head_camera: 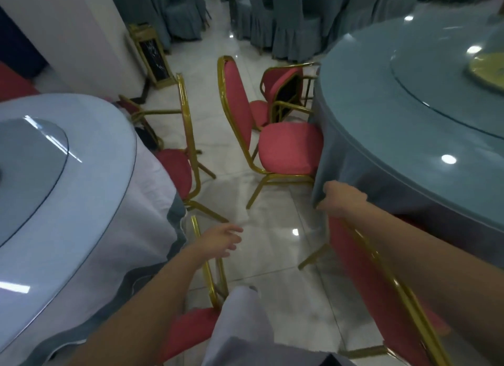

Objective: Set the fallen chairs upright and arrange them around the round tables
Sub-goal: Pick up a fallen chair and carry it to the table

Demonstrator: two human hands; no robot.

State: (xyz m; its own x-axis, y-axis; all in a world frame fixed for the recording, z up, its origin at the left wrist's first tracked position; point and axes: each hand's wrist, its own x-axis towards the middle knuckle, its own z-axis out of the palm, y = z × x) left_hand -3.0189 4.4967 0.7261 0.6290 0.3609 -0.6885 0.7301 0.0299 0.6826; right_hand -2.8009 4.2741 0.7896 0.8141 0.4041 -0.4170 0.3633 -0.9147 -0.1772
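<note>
My right hand (341, 199) grips the top of the backrest of a red, gold-framed chair (365, 267) standing beside the teal round table (381, 120). My left hand (221, 240) hovers open over the floor, just above the gold back frame of another red chair (191, 327) next to the pale round table (90, 202). An upright red chair (286, 147) faces the teal table. Behind it a fallen red chair (283, 90) lies on its side against the tablecloth. One more upright red chair (177, 169) stands at the pale table.
A gold-framed black sign stand (152, 57) leans by the white pillar at the back left. Another gold chair frame (152, 115) lies behind the pale table. Covered teal chairs (286, 25) fill the back. A shiny tiled aisle (272, 243) runs between the tables.
</note>
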